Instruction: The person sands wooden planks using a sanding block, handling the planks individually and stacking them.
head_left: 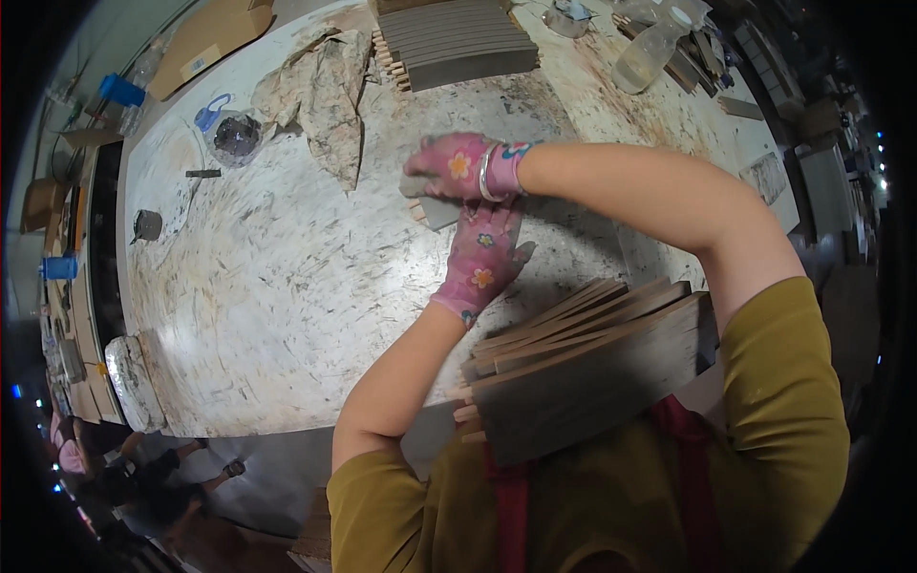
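Observation:
Both my hands wear pink gloves with a flower pattern and greyish fingers. My right hand (453, 166) reaches across from the right, its fingers bent over a grey board (440, 215) with small wooden pegs at its left end. Most of that board lies hidden under the hands. Just nearer to me is my left hand (482, 250), fingers stretched forward and thumb apart. Its fingertips disappear beneath my right wrist, which carries a silver bracelet (485, 174).
A fanned stack of grey boards (592, 382) stands close against my body. At the far side sit stacked pegged boards (468, 53), a stained cloth (320, 100) and a clear bottle (650, 62). A dark-filled plastic container (237, 137) rests on the stained table (258, 306).

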Tool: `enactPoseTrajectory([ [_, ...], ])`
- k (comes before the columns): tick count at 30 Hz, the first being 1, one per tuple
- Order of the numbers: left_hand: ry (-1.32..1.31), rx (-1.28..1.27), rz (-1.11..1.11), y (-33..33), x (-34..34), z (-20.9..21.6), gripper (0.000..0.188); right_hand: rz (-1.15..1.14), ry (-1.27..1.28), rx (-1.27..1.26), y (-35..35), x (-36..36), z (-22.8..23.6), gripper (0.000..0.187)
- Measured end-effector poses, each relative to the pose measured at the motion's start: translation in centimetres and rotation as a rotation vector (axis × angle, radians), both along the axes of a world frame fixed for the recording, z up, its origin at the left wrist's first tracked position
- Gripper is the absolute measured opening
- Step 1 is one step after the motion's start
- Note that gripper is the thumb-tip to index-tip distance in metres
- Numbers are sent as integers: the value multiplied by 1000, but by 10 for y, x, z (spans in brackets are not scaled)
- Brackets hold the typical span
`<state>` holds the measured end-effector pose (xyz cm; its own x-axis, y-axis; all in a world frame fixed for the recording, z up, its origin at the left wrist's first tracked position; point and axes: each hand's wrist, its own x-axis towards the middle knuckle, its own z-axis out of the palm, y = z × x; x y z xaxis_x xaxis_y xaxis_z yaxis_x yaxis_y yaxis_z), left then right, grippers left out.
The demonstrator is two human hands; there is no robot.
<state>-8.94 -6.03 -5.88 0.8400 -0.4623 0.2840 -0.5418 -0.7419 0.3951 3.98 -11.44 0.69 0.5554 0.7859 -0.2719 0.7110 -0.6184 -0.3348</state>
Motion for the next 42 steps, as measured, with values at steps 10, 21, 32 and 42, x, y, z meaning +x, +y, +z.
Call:
enactPoseTrajectory([
  [10, 135, -140, 115, 40, 27, 45, 69, -562, -164, -8, -245, 26, -6, 35],
  [21, 34, -179, 271, 73, 21, 11, 71, -669, 46, 584, -232, -36, -10, 45],
  [32, -54, -194, 227, 67, -3, 16, 65, -605, 68, 751, -175, -31, 27, 42],
  [42, 175, -455, 167, 76, 4, -5, 42, -223, 89, 499, -113, -48, 52, 43],
])
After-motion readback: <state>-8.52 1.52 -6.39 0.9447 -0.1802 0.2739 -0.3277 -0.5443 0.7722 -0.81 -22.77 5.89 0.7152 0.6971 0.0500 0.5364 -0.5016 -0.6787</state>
